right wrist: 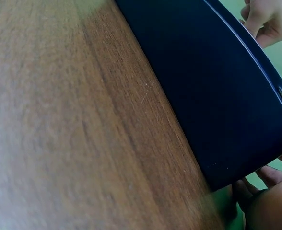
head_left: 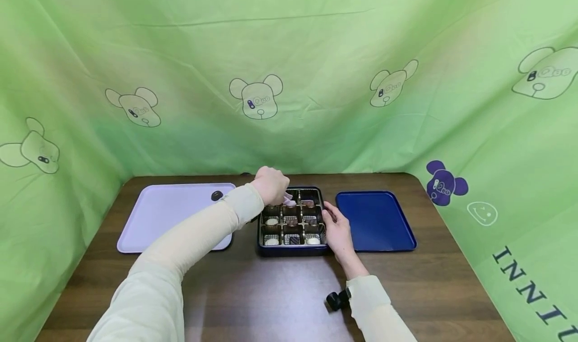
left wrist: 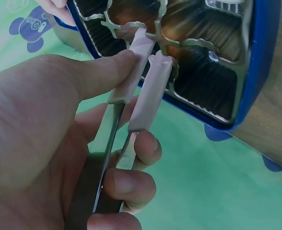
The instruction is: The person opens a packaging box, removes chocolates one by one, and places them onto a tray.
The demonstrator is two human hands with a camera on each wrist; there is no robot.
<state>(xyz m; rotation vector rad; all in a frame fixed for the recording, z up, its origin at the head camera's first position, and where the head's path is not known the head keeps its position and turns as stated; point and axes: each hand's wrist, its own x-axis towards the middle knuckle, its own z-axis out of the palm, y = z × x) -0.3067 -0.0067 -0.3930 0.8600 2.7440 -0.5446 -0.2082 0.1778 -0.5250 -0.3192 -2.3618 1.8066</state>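
A dark blue chocolate box (head_left: 261, 239) with gold dividers holds several chocolates in its compartments. My left hand (head_left: 271, 184) grips a pair of metal tongs with pink tips (head_left: 289, 199) over the box's far row. In the left wrist view the pink tips (left wrist: 141, 86) stand slightly apart with nothing between them, just above the gold divider (left wrist: 162, 43). My right hand (head_left: 337, 229) rests with straight fingers against the box's right side. The right wrist view shows the box's dark wall (right wrist: 217, 86) and my fingertips (right wrist: 268, 199) at its corner.
A lavender tray (head_left: 167, 221) lies left of the box with one dark chocolate (head_left: 217, 195) near its far right corner. A blue tray (head_left: 375, 219) lies to the right. Green cloth walls surround the brown table (head_left: 271, 292).
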